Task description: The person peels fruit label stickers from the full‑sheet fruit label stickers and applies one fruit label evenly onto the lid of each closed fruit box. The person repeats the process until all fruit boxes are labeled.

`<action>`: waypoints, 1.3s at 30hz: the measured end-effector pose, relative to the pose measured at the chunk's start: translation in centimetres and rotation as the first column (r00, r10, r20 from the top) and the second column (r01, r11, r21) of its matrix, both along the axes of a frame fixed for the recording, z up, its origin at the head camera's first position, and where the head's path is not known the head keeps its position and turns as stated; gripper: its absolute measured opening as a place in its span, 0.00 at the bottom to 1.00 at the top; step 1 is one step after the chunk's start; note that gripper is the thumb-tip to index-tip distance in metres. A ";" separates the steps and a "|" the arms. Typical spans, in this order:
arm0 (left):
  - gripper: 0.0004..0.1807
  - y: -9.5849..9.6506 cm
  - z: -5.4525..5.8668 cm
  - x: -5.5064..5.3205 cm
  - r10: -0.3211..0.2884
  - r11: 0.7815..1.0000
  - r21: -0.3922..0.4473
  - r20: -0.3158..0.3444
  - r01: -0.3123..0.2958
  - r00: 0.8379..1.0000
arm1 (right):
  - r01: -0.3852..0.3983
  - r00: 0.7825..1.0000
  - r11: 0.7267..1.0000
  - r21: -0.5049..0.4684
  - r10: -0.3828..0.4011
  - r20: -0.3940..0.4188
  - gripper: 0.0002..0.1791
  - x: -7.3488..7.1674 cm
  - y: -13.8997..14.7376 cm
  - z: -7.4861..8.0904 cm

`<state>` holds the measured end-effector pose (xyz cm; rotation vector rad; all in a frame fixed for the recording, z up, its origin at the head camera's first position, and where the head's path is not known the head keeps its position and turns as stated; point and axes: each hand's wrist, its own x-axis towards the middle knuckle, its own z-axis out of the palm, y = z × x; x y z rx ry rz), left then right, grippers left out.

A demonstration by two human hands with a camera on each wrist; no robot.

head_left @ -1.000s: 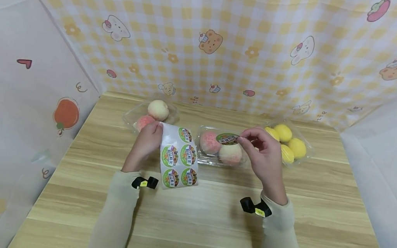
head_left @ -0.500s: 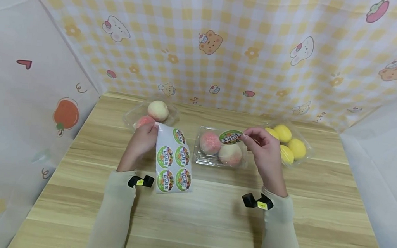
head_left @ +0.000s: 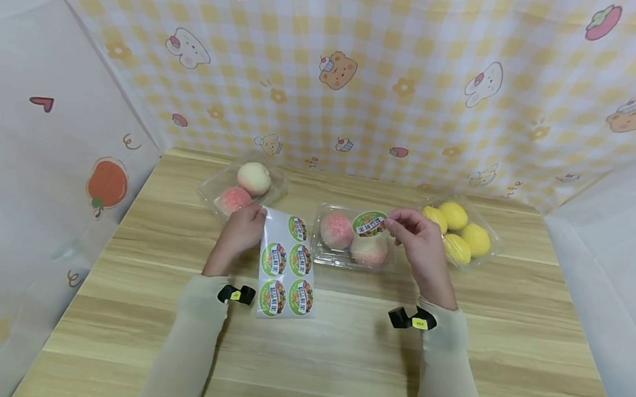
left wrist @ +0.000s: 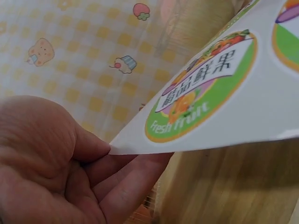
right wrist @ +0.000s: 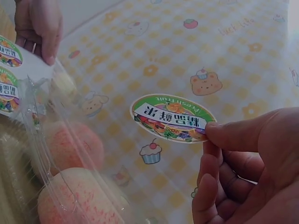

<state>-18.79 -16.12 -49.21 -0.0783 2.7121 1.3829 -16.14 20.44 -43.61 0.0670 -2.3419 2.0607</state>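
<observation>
My left hand (head_left: 241, 230) pinches the corner of a white sticker sheet (left wrist: 261, 112) between thumb and fingers. Several round green fruit stickers (head_left: 274, 259) show on the sheet, which hangs above the table. Between the thumb and forefinger of my right hand (head_left: 419, 247) is one loose sticker (right wrist: 173, 117), held at its edge with its printed side showing. It hovers over a clear plastic box (head_left: 341, 261) with two peaches inside, one pinkish (head_left: 336, 230) and one paler (right wrist: 79, 198).
At the back left, another clear box (head_left: 210, 189) with two peaches stands behind my left hand. A clear box of several yellow lemons (head_left: 476, 239) sits beyond my right hand. A checked cloth (head_left: 285, 46) hangs behind the wooden table (head_left: 316, 366).
The sticker sheet and my left hand swung a little left, then back right and slightly nearer. The loose sticker in my right hand tilted so its printed face shows more fully.
</observation>
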 end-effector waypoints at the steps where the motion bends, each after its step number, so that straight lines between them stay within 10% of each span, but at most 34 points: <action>1: 0.21 0.3 0.4 0.2 0.000 1.000 -0.011 -0.003 0.000 1.000 | -0.005 1.000 1.000 -0.005 0.005 0.006 0.09 0.0 0.0 -0.1; 16: 0.20 1.4 1.0 0.9 -0.084 0.996 -0.012 0.076 0.085 0.994 | -0.048 0.999 0.999 0.004 0.048 0.002 0.09 -0.1 0.1 -0.7; 27: 0.27 1.1 3.2 1.9 -0.167 0.959 -0.196 0.195 0.205 0.966 | -0.058 0.998 0.998 0.014 0.057 0.021 0.10 -0.1 -0.1 -0.4; 32: 0.29 1.7 4.1 2.2 -0.121 0.947 -0.283 0.119 0.151 0.985 | -0.072 0.997 0.997 0.007 0.071 0.017 0.10 -0.1 -0.2 -0.1; 39: 0.17 5.0 4.5 2.5 -0.084 0.982 -0.181 -0.141 0.058 0.986 | -0.089 0.996 0.996 -0.011 0.089 0.009 0.09 0.0 -0.4 -0.2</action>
